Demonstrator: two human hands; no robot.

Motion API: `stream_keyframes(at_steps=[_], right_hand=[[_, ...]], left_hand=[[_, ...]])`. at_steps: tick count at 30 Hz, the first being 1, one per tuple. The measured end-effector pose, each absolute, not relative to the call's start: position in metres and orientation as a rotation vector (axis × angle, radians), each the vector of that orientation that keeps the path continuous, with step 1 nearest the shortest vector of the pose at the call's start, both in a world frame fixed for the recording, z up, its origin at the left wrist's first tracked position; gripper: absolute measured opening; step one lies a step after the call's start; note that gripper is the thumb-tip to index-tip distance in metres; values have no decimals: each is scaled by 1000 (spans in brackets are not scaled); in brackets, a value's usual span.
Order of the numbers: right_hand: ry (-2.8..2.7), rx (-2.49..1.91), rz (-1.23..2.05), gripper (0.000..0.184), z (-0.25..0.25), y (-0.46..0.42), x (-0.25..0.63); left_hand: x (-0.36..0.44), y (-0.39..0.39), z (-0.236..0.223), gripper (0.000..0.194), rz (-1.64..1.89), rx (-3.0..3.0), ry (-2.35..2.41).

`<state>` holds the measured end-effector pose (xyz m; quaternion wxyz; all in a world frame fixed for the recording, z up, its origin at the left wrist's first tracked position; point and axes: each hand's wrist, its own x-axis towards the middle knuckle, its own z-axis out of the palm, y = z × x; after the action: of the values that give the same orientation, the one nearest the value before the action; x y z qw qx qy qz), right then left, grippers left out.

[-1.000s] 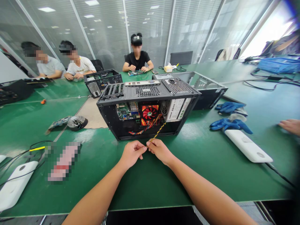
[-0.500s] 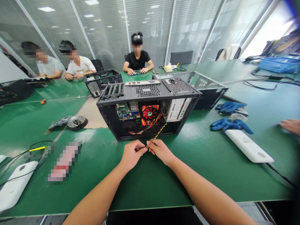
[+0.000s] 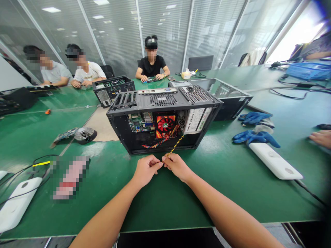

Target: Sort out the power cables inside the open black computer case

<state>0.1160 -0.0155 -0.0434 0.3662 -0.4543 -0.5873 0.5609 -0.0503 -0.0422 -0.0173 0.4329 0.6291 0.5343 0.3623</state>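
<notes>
Cable (image 3: 177, 145) in twisted yellow and black is running from an open computer case (image 3: 165, 108) on a green table (image 3: 165, 203), its near end being pinched in the fingertips of a worker's left hand (image 3: 145, 169) and right hand (image 3: 178, 166). The fingers are hiding that end; whether a plug is sitting there is impossible to tell. Both hands are keeping almost the place they were holding a moment ago, suggesting the work is staying on this cable. A white power strip (image 3: 19, 205) is lying at left, a second strip (image 3: 275, 161) at right beside blue gloves (image 3: 254, 137), all well apart from the grip. Near the right edge, a dark object (image 3: 323, 126) is now showing beside a co-worker's hand (image 3: 320, 138). The case's lower rim (image 3: 144, 151) is standing between the worker's fingers and the coloured wires (image 3: 161, 142) and red fan (image 3: 165, 124) inside. Beyond, another case (image 3: 113, 89) is resting, while a person in black (image 3: 152, 65) is handling a circuit board (image 3: 152, 80).
</notes>
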Motion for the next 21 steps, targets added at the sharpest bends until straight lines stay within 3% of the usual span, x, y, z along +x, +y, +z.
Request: stream_keyframes(at_steps=[21], right_hand=[[-1434, -1182, 1463, 41, -36, -17, 115]], left_hand=[[-50, -46, -18, 13, 940, 1766, 1373]])
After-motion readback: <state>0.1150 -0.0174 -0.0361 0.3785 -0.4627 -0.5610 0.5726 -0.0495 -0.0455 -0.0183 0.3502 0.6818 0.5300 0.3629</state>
